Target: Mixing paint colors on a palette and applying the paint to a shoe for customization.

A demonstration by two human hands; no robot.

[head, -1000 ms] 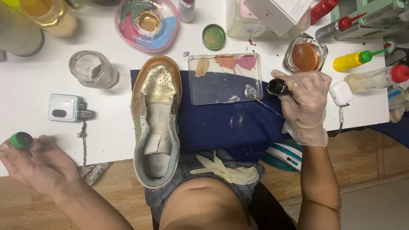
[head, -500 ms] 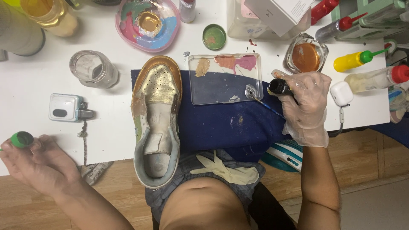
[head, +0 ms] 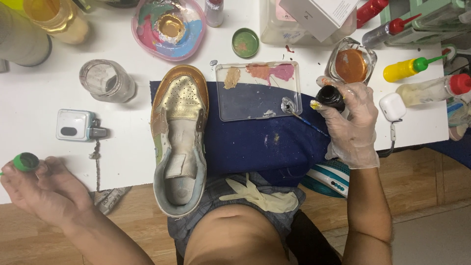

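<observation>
While the gold-toed sneaker [head: 179, 142] lies in the middle of the white table [head: 59, 162], heel toward the body and toe pointing away, it is touched by neither hand. Its long axis runs straight out from the lap, over a dark blue cloth [head: 255, 142].

The right hand [head: 349, 125], in a thin clear glove, is closed around a small dark bottle [head: 329, 97] and a fine brush [head: 300, 116], whose shaft slants up and left so that the tip rests at the near right corner of the clear palette tray [head: 259, 90]. This hand lies well to the right of the shoe, with the palette between them.

The bare left hand [head: 41, 189] is held at the table's near left edge, the fingers pinched on a small green cap [head: 25, 161]. It lies well apart from the shoe on the left, with a small white device [head: 76, 125] and a glass jar [head: 107, 80] in the space between.

Of the two, the brush-bearing right hand is judged slightly nearer to the shoe, and it would have to travel leftward across the cloth to reach the upper. A pale spare glove [head: 260, 196] is draped over the lap beside the heel.
</observation>
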